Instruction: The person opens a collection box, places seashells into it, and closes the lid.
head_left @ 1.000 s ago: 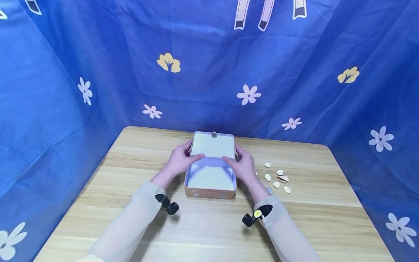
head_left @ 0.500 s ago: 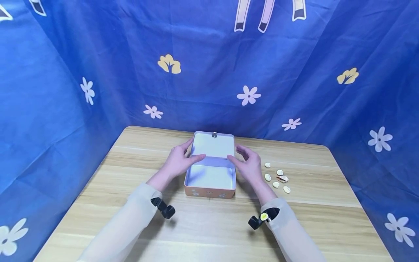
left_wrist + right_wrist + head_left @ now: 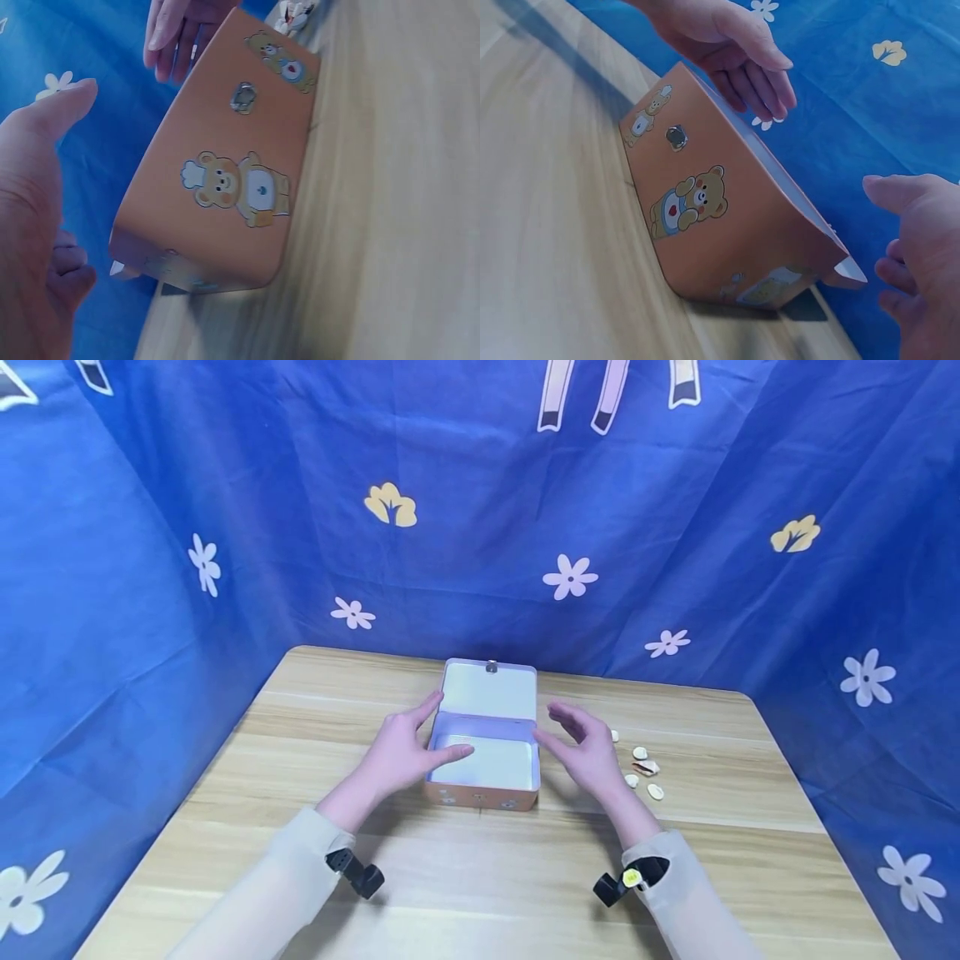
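Shells (image 3: 647, 767) between right grip (image 3: 588, 756) and right edge of worktop (image 3: 480, 893), blue cloth (image 3: 465, 568) beyond far edge, left grip (image 3: 399, 752) released, right likewise, orange bear-printed box (image 3: 495, 764) near far edge's middle, lid (image 3: 489, 690) raised

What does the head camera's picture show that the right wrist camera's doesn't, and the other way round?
Only the head view shows the seashells, the clasp on the raised lid and the pale sleeves.

Only the right wrist view shows the drawings clearly enough to recognise as bears.

Both show the orange box, left hand, right hand, wooden table and blue cloth.
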Available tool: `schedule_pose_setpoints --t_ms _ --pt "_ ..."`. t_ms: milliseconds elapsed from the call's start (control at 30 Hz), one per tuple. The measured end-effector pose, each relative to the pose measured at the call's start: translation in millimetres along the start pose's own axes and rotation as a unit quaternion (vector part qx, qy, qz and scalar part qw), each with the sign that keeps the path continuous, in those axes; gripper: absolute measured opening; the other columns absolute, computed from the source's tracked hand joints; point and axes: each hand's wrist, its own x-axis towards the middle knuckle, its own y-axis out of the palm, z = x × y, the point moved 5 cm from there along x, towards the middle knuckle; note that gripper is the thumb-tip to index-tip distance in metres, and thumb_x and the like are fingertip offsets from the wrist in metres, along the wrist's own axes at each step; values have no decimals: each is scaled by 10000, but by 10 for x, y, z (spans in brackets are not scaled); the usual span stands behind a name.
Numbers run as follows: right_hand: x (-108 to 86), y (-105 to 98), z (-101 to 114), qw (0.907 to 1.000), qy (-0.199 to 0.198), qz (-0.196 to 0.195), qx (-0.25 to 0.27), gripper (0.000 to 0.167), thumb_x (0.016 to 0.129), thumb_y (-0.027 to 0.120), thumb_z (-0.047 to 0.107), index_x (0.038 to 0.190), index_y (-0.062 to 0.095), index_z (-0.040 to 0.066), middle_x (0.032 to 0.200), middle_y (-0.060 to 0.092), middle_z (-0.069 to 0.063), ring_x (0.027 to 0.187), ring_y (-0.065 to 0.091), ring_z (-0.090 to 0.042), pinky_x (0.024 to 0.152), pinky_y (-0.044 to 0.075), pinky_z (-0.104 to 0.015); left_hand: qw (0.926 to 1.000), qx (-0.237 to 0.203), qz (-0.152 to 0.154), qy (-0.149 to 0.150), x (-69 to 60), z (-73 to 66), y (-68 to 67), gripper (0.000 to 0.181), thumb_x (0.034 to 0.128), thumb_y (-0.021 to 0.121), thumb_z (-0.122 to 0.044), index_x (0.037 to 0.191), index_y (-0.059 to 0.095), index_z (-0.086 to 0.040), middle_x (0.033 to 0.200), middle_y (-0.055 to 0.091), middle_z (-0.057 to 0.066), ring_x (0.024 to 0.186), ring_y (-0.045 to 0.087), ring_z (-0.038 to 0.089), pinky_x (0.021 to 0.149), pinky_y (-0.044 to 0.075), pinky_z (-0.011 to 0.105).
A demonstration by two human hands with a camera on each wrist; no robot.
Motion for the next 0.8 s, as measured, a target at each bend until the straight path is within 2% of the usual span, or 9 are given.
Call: schedule_pose_setpoints --t_ms 67,100,167,333,467,567,633,700,800 --pt "-44 -29 0 10000 -35 32 -3 569 904 877 167 1385 650 -37 1369 678 -173 1306 621 -323 1164 435 -386 10000 41 22 -13 -52 3 7 1187 756 835 -738 1599 428 -7 1545 535 176 530 450 159 1026 536 449" --pt "-66 -41 2 10000 -26 34 -20 567 903 878 160 1383 651 -38 1368 679 -172 1306 622 -319 1163 437 -383 10000 59 29 -21 -76 11 14 1196 748 835 -746 1598 430 -8 1544 536 180 496 358 148 1016 538 447" --pt "-105 -62 4 9999 -10 43 -93 553 899 876 129 1378 656 -37 1366 679 -185 1303 625 -322 1159 440 -381 9999 112 4 14 -128 19 25 1209 733 840 -752 1588 441 3 1607 449 160 560 440 152 1123 468 498" --pt "-187 -115 -1 9999 28 75 -153 559 901 856 54 1393 626 -79 1388 654 -229 1325 603 -373 1164 435 -429 9997 177 -104 122 -231 76 71 1217 709 849 -758 1567 467 16 1565 479 206 538 434 172 1067 512 484" --pt "-245 -171 4 9999 -45 93 -117 552 899 850 31 1390 625 -86 1391 649 -236 1323 601 -384 1154 444 -434 9991 314 -186 223 -295 116 110 1202 713 841 -759 1567 474 3 1553 484 227 768 683 315 1109 480 516" --pt "-282 -214 2 9999 -83 97 -112 528 900 849 30 1373 639 -78 1380 654 -241 1314 609 -369 1146 453 -409 9989 381 -185 175 -334 135 131 1190 718 840 -758 1583 465 -32 1556 485 221 696 688 286 1097 490 523" --pt "-304 -244 -10 9999 -99 93 -62 516 903 853 49 1365 652 -63 1372 663 -222 1309 614 -352 1140 459 -384 9991 389 -148 78 -353 148 140 1190 718 836 -764 1591 460 -48 1563 479 208 460 497 206 1050 520 498" --pt "-328 -270 -10 9999 -143 81 -44 503 910 851 64 1356 658 -65 1363 667 -228 1304 618 -350 1136 462 -373 9990 413 -151 31 -364 153 145 1188 717 832 -771 1583 471 -41 1559 486 203 458 438 171 1045 522 498" --pt "-366 -322 -4 9998 -177 38 -32 494 911 856 87 1346 669 -56 1348 681 -203 1294 626 -344 1129 465 -350 9987 468 -189 54 -375 148 148 1191 716 827 -779 1561 489 -12 1547 498 205 785 708 285 1123 464 533"
